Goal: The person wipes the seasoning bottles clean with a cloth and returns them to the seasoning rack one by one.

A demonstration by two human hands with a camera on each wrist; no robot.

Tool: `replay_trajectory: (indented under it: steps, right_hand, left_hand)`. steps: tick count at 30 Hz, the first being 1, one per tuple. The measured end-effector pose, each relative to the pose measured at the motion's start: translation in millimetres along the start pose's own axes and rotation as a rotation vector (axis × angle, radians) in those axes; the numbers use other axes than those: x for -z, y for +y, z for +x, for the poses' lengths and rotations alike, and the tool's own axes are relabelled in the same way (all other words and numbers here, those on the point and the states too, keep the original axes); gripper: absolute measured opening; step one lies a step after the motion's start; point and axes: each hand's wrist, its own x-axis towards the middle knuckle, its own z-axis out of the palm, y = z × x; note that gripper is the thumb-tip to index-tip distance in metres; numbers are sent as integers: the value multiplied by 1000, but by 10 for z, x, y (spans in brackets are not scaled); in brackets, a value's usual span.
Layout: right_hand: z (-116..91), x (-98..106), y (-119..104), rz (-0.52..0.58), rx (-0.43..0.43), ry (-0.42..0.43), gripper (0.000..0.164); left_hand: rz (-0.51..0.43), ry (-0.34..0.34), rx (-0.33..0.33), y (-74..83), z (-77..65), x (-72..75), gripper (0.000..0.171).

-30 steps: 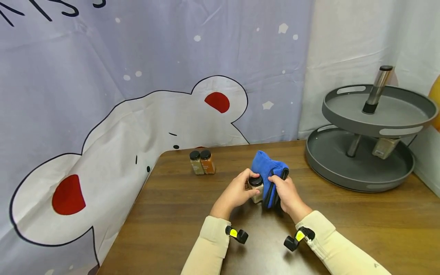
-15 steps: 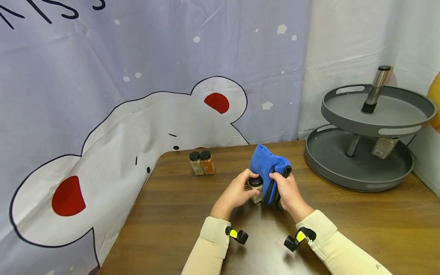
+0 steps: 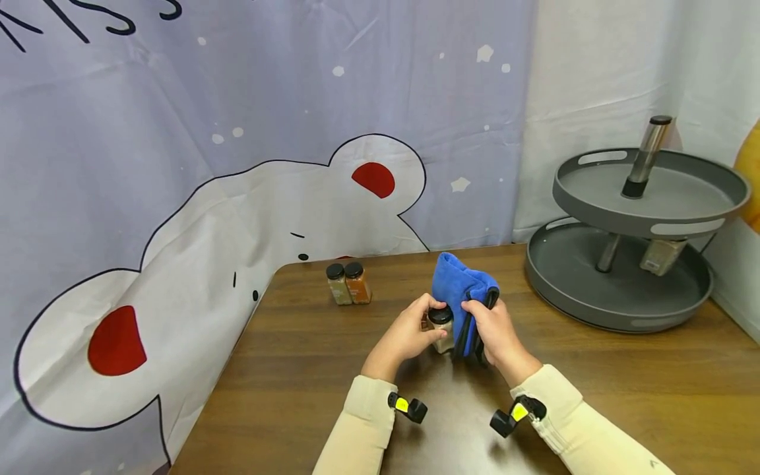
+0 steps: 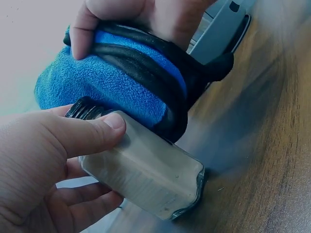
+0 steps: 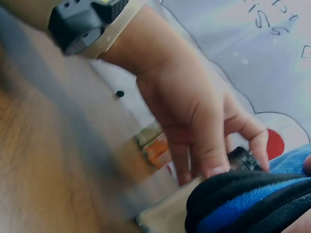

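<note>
My left hand (image 3: 410,333) grips a square glass spice jar (image 4: 146,165) with a black lid and pale powder inside. Thumb and fingers lie round its upper part, and the jar stands near the table surface. In my right hand (image 3: 495,333) is a folded blue cloth (image 3: 454,280) with black edging, pinched between thumb and fingers. The cloth lies against the jar's right side. In the left wrist view the cloth (image 4: 107,80) covers part of the jar's far side. The right wrist view shows the jar's black lid (image 5: 244,159) behind the cloth.
Two spice jars, one greenish (image 3: 339,287) and one orange (image 3: 358,285), stand side by side at the table's back left. A grey two-tier round tray (image 3: 623,316) stands at the back right, with another jar (image 3: 662,256) on its lower tier. A printed curtain hangs behind the table (image 3: 297,396).
My right hand has shifted the cloth slightly up and then back down along the jar's side. The left hand keeps its hold on the jar, nearly still.
</note>
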Motion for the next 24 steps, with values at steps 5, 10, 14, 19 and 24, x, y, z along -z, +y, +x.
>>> replay_trajectory:
  steps: [5,10,14,19,24]
  right_hand:
    - [32,20,74,-41,-8,18,36]
    - [83,44,181,-116,-39,32,33]
    - [109,62,232,-165,-68,33,32]
    - [130,108,190,-111,-75,8,34]
    - [145,197,54,42,-87,-10,28]
  left_hand:
    - [8,1,-13,-16,1,-2,41]
    - [15,6,-27,-17,-1,1,41]
    - [4,0,-4,-1,-2,14,41]
    - [-10,-6,4,-10,1,11,40]
    - [28,-17,1,9,-8,15,46]
